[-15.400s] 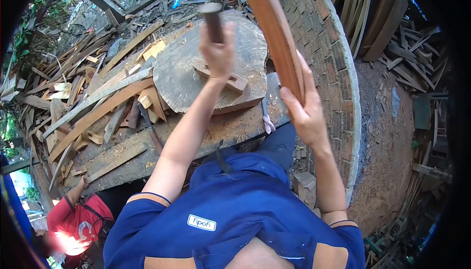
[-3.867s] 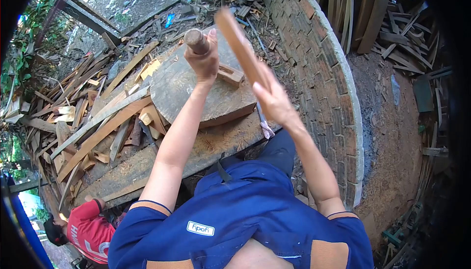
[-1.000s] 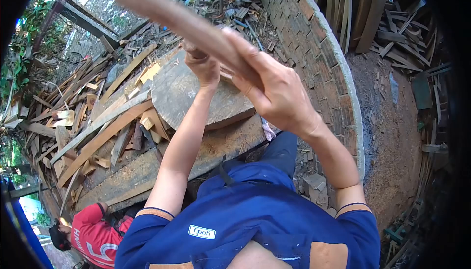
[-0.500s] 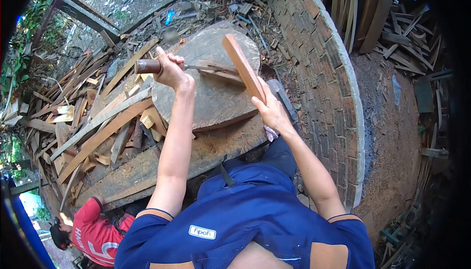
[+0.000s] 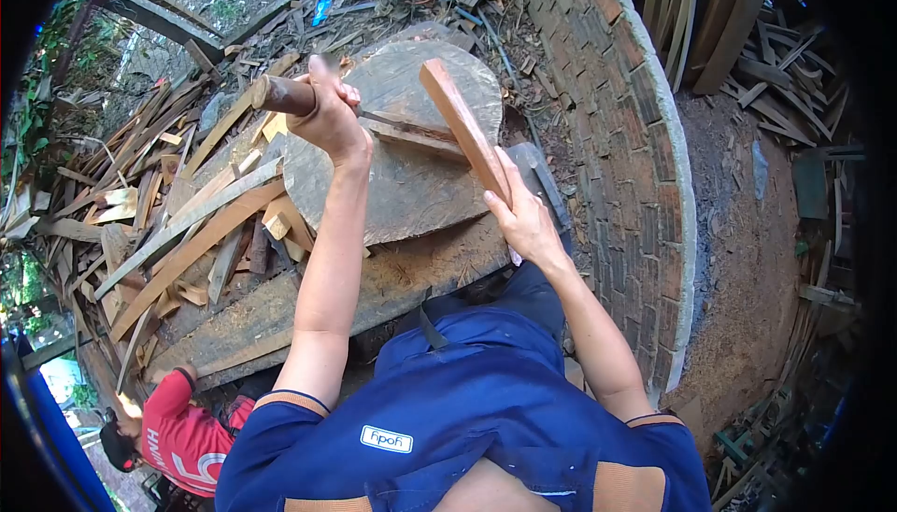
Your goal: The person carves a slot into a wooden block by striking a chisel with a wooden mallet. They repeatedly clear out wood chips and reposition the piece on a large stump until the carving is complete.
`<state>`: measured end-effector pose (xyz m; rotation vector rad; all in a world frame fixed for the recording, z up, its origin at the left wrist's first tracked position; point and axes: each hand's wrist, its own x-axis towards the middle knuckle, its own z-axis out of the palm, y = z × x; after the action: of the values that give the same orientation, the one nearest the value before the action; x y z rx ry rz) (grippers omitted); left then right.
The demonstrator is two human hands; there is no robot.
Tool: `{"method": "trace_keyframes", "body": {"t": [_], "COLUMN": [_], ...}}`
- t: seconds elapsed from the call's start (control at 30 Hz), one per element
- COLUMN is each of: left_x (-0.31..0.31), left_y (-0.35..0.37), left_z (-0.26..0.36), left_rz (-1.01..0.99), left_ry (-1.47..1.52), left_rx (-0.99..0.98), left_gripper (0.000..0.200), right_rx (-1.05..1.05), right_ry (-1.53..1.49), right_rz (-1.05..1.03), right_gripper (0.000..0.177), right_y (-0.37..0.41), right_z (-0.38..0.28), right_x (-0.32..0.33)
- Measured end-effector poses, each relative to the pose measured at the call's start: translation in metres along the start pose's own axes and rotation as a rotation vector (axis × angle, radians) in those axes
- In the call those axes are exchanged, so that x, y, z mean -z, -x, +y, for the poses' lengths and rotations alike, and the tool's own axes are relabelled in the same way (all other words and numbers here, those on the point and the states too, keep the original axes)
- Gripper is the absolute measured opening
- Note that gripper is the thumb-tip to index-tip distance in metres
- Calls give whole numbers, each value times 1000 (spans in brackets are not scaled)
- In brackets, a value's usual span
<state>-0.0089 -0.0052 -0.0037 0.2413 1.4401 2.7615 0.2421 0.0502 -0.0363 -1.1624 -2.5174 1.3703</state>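
My left hand (image 5: 332,124) is wrapped round the brown wooden handle (image 5: 285,96) of a tool, over the left part of a broad chopping block (image 5: 402,199). From that fist a narrow dark shaft or blade (image 5: 388,121) runs right, over a split piece of wood (image 5: 420,141) on the block. My right hand (image 5: 525,222) grips the lower end of a reddish-brown wooden bar (image 5: 460,124), which slants up and left, its far end above the block. The tool's tip is hard to make out against the wood.
Scrap wood (image 5: 168,194) is heaped on the left. A curved brick wall (image 5: 621,138) rises on the right. A person in a red shirt (image 5: 192,437) is at the lower left. Planks (image 5: 724,26) lean behind the wall.
My left hand has moved slightly left, and the handle's end has risen and swung to point more up-left. My right hand and the bar have barely shifted.
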Motion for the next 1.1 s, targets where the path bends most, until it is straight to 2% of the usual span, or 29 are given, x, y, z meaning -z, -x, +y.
{"method": "trace_keyframes", "body": {"t": [0.13,0.3,0.37,0.43,0.63,0.77,0.87,0.93,1.0,1.03,1.07,1.1], "left_x": [-5,-15,-15,-12,-8,-10,-11,-7,-6,-9,-9,-12], "left_y": [3,11,11,13,16,21,25,29,33,34,37,37], "left_z": [0,8,8,3,3,-4,-14,-23,-26,-27,-26,-28], "left_rz": [-23,73,70,8,58,-1,-34,-55,-60,-61,-82,-101], "left_ry": [-39,4,12,-60,-50,-105,-175,-266,-287,-302,-330,-314], "left_rx": [-6,-21,0,-71,-68,-119,-179,-212,-241,-271,-286,-405], "left_gripper": [25,28,29,28,26,24,22,21,22,22,20,18], "right_rx": [31,-31,-40,-29,-10,-11,270,380,690,695,766,833], "right_ry": [-6,2,-3,1,-2,-19,-235,-386,-301,-302,-175,-44], "right_rz": [1,-39,-40,-40,-50,-62,38,78,257,269,276,278], "right_gripper": [70,68,68,68,69,69,67,64,65,65,64,64], "right_y": [-1,2,3,2,2,-7,-19,2,14,16,18,21], "right_z": [0,-5,-5,-6,-1,-2,-28,-93,-131,-134,-136,-138], "right_x": [1,8,8,8,4,10,28,63,84,86,88,90]}}
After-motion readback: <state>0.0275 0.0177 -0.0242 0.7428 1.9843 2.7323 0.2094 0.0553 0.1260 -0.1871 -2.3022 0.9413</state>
